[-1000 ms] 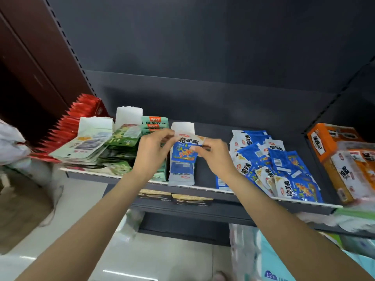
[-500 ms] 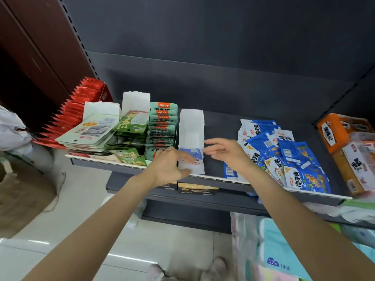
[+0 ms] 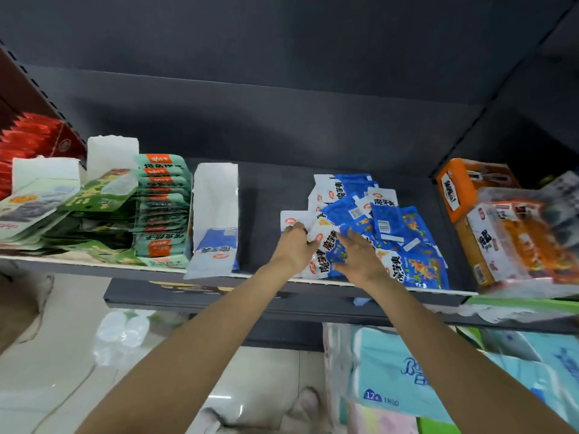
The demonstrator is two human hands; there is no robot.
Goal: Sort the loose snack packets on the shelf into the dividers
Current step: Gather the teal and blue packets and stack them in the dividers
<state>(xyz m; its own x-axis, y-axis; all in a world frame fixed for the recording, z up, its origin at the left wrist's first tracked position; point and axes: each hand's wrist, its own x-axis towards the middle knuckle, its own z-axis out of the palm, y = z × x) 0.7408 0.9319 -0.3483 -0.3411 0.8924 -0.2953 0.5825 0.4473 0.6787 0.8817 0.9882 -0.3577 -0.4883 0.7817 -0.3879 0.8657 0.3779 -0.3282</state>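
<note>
Hands meet at frame centre on the loose blue packets (image 3: 385, 233) by the shelf's front edge (image 3: 391, 288): left hand (image 3: 294, 245) pinches a packet corner, right hand (image 3: 360, 258) presses flat, fingers straight. Bare dark shelf separates them from the white divider (image 3: 216, 195), centre-left

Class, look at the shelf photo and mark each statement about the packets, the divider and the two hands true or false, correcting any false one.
1. Both hands, left hand and right hand, are at the loose pile of blue-and-white snack packets. True.
2. The white cardboard divider is packed full to its back. False: only a blue packet lies at its front end.
3. The orange carton stands at the shelf's right end. True.
4. The stacked green packets lie right of the blue pile. False: they are left of the divider.
</note>
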